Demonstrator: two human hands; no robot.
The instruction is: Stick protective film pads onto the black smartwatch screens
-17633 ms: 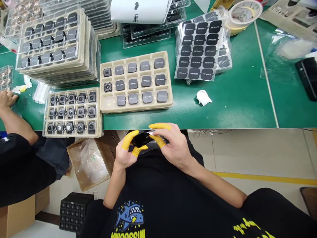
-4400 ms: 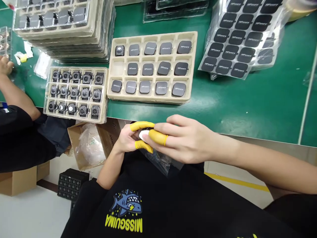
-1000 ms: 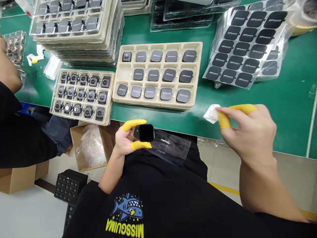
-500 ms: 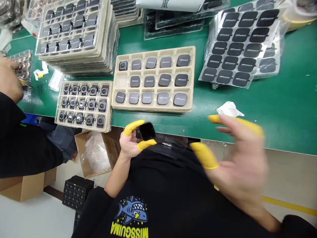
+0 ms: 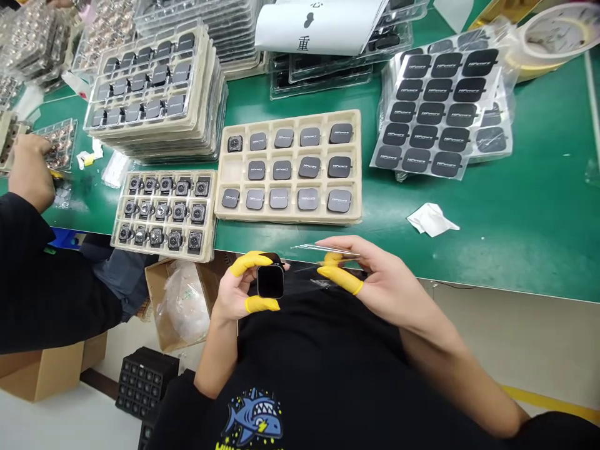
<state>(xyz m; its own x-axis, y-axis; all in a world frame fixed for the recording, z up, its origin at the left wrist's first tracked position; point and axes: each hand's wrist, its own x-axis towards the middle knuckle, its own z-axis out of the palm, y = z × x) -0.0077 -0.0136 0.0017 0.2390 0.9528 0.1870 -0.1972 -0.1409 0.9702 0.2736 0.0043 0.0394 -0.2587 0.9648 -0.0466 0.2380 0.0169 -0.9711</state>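
My left hand [image 5: 234, 290], with yellow finger cots on thumb and forefinger, grips a square black smartwatch case [image 5: 270, 281] by its edges, dark screen facing up. To its right, my right hand [image 5: 360, 275], also in yellow finger cots, is closed on a thin clear plastic film [image 5: 323, 248] near the table's front edge. The film's full outline is hard to see. Beyond both hands lies a beige compartment tray [image 5: 293, 215] of watch cases, most covered by dark printed stickers [image 5: 309, 166]. One cell in its left column holds no case.
A smaller tray [image 5: 212, 240] of watch cases adjoins on the left, with stacked trays [image 5: 154, 140] behind. Sticker sheets [image 5: 424, 137], crumpled white paper [image 5: 431, 220] and a tape roll [image 5: 555, 34] lie right. A co-worker's hand [image 5: 30, 172] is far left; a cardboard box [image 5: 206, 294] stands below.
My right hand has moved left and its spread fingers have closed on the clear film. My left hand has lowered slightly and turned the watch case. The view has shifted.
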